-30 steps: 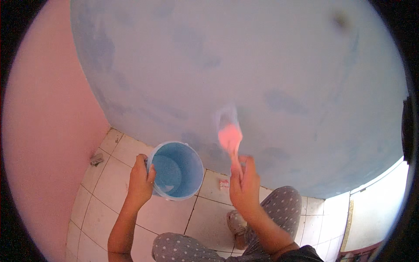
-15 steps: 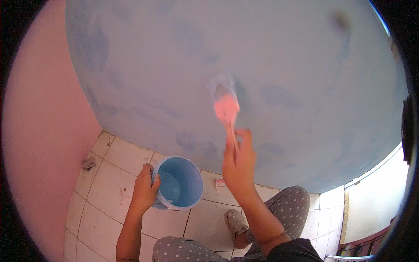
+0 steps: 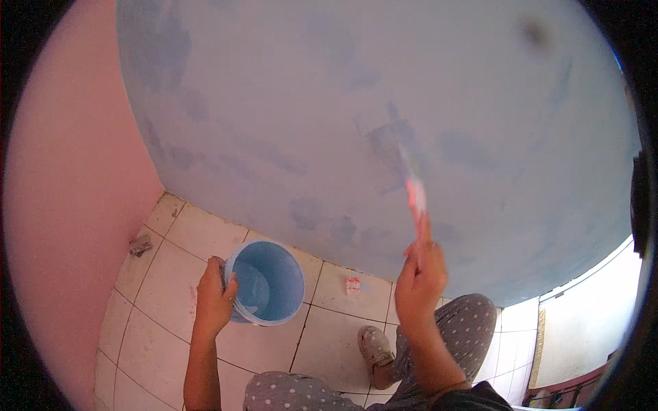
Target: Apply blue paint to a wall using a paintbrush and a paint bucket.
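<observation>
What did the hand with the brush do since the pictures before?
The right hand carried the paintbrush up and to the right across the blue wall, turning it edge-on. The left hand still grips the blue bucket by its rim.

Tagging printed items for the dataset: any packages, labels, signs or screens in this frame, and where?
Small wrapper: lying on the white floor tile near the foot of the blue wall, between the blue bucket and the right hand; roughly square, white with red marks.
No signs or screens in view.
</observation>
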`<state>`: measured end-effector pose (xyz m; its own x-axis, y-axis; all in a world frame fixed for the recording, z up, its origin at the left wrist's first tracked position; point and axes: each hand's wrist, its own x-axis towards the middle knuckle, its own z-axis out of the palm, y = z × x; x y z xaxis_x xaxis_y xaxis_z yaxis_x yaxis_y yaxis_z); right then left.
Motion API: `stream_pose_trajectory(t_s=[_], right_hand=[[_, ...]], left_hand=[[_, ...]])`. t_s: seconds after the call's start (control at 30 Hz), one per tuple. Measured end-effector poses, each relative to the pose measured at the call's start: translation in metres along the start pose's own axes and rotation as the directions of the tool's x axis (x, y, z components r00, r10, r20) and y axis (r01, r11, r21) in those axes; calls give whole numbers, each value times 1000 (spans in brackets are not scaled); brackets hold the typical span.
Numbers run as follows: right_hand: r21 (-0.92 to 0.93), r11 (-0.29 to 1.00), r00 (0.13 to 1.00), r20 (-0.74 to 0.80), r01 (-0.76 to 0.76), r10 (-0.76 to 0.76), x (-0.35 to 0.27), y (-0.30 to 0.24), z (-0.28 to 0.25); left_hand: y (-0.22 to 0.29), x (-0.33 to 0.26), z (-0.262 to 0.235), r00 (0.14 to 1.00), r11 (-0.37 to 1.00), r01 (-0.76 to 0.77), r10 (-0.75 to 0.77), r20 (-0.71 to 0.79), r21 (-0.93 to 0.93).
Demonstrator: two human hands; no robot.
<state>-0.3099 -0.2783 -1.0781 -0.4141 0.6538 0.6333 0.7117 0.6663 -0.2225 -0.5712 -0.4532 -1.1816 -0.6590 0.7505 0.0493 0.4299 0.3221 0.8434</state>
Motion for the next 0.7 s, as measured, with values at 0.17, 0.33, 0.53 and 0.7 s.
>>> stream_pose_trajectory(t_s=[0.17,0.33,0.53,0.7], right_hand=[[-242,966,987,115,-86,116,44,-45,24],[-128,991,848,519,-46,107,0,-38,65],[-201,978,993,100,-46,68,49,-51,14],[-249,968,993,-109,10,-39,54,-32,23]], left_hand=[[-13,-2,10,999,998,49,-50,-9,-49],[-30,-5,21,999,999,32,-33,-41,-31],[-36,-13,11,979,979,202,-200,38,-34],[-47,-11,26,993,992,118,-117,20,-45]])
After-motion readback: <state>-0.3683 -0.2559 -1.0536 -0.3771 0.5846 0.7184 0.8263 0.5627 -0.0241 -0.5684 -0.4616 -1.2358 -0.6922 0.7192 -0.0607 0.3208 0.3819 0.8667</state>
